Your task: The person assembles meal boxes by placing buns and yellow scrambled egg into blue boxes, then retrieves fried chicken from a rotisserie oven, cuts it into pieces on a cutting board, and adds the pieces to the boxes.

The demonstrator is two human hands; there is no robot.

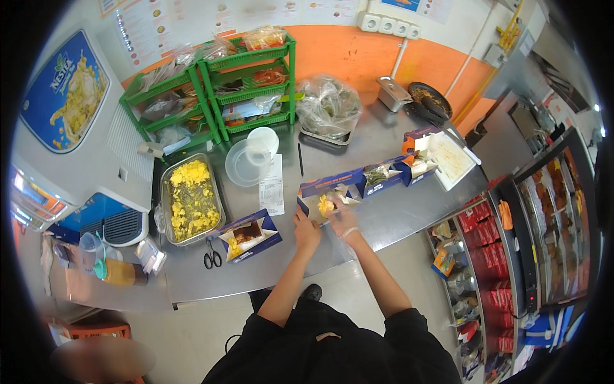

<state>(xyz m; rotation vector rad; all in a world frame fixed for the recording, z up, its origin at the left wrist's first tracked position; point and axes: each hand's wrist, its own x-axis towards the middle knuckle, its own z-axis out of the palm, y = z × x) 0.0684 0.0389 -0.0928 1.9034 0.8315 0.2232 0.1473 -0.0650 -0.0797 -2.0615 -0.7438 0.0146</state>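
Observation:
A blue and orange cardboard food box [332, 182] stands with its lid up in front of me. My left hand [307, 232] grips its near left edge. My right hand [344, 223], with clear glove plastic at the wrist, reaches into it, fingers bunched at pieces of yellow scrambled egg [325, 205]. More egg lies in a clear-sided tray [165, 221] to the left. Another open box [254, 251], holding egg and brown food, sits left of my hands. To the right stand an open box with greens [377, 190] and one more filled box [422, 178].
Black scissors [212, 258], a paper receipt [272, 192] and a clear plastic bowl [240, 168] lie on the steel counter [268, 291]. Behind are green racks [224, 132], a bagged tray of greens [327, 105] and a frying pan [430, 101]. At right is a white cutting board [453, 157].

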